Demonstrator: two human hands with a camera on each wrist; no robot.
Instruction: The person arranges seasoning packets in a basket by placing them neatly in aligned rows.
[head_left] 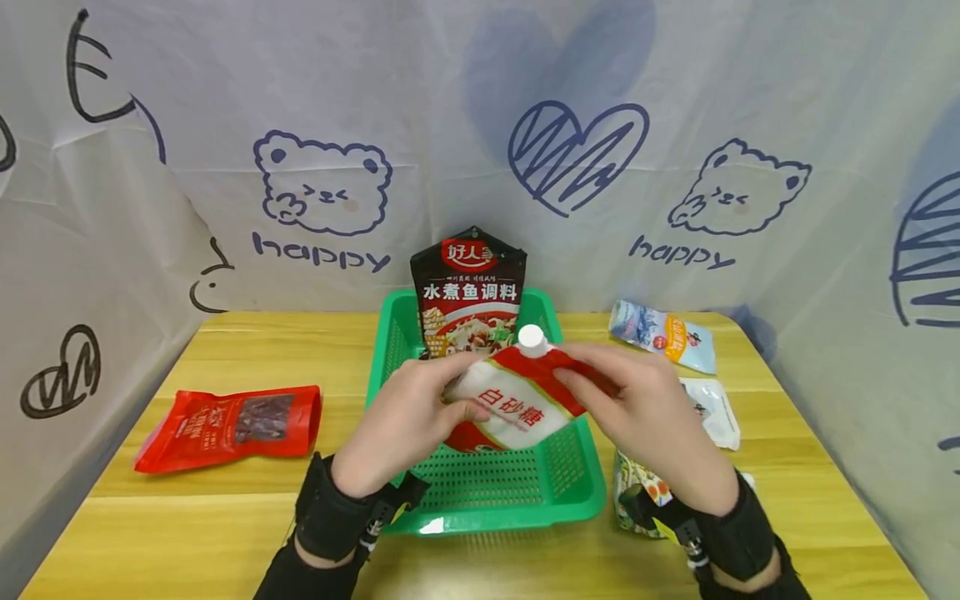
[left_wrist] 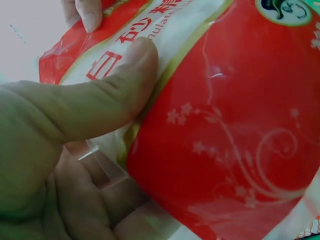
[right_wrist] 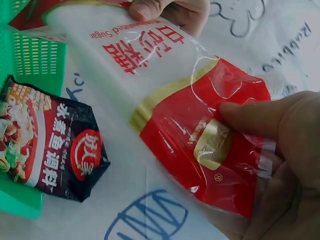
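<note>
Both hands hold a bag of white sugar (head_left: 517, 404), clear and white in the middle with red ends, tilted above a green basket (head_left: 585, 475). My left hand (head_left: 408, 417) grips one end, its thumb across the front and the fingers beneath, as the left wrist view shows. The other red end is pinched by my right hand (head_left: 652, 408), thumb on the face and fingers behind. A round white cap (head_left: 532, 340) shows at the bag's upper edge in the head view; whether it belongs to the bag I cannot tell.
In the basket's far end stands a dark fish seasoning packet (head_left: 472, 292). A red pouch (head_left: 240, 425) lies on the left of the table. To the right are a blue pouch (head_left: 667, 335), a white packet (head_left: 716, 412) and a green patterned packet (head_left: 633, 479), partly hidden by the right arm.
</note>
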